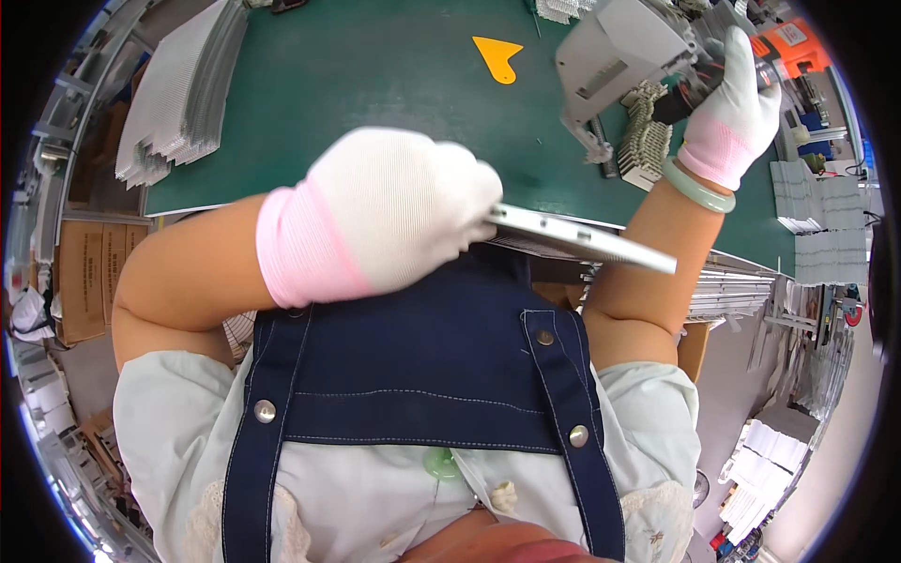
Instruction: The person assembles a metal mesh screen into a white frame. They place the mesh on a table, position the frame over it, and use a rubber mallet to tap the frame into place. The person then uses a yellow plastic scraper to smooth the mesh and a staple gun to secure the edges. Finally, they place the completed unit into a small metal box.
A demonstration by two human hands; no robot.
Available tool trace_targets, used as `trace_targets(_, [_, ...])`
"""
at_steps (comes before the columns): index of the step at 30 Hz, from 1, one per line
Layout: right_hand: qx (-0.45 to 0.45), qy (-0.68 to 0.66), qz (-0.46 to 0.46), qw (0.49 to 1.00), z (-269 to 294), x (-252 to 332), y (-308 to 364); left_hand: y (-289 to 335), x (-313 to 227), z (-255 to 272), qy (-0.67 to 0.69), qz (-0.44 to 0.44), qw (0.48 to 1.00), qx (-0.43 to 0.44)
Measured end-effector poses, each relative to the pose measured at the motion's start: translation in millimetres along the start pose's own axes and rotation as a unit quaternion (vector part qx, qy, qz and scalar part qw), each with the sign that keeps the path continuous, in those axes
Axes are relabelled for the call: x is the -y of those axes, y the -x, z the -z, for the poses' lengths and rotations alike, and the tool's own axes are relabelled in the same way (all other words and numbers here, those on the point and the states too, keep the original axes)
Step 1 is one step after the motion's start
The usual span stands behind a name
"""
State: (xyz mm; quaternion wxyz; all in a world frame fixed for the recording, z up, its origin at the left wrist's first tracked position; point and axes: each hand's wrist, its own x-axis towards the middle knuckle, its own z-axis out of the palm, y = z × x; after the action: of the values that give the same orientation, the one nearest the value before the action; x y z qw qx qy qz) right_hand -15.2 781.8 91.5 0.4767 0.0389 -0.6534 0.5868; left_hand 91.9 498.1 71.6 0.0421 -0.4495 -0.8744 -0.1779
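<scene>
My left hand (399,211), in a white knit glove with a pink cuff, is closed on the end of a thin, flat white panel (587,240). Small holes or slots run along the panel's edge, which juts to the right in front of my apron. At the far right, my right hand (734,108), gloved alike, lies around the black front part of an orange power drill (793,49). One of its fingers points up along the tool; the others are partly hidden.
A green work table (375,75) bears a stack of white ribbed panels (183,89) at left and a yellow heart-shaped piece (498,58). A grey machine housing (615,61) stands beside a row of pale ridged parts (643,136). White stacks (821,220) stand at right, cardboard boxes (89,277) at left.
</scene>
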Motion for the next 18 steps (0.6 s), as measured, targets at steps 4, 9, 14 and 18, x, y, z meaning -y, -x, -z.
trace_targets(4, [0.037, -0.099, 0.009, 0.994, -18, 7, 8, 4, -12, -13, 0.013, 0.003, 1.000, -0.023])
trace_targets(9, [0.061, -0.149, -0.020, 0.987, -26, 22, 19, -1, -10, -15, 0.050, -0.013, 0.999, -0.011])
trace_targets(14, [0.069, -0.167, 0.015, 0.983, -32, 36, 31, -8, -13, -13, 0.063, 0.009, 0.998, 0.010])
trace_targets(18, [0.047, -0.119, 0.033, 0.991, -30, 30, 25, -14, -15, -11, 0.088, 0.048, 0.994, 0.048])
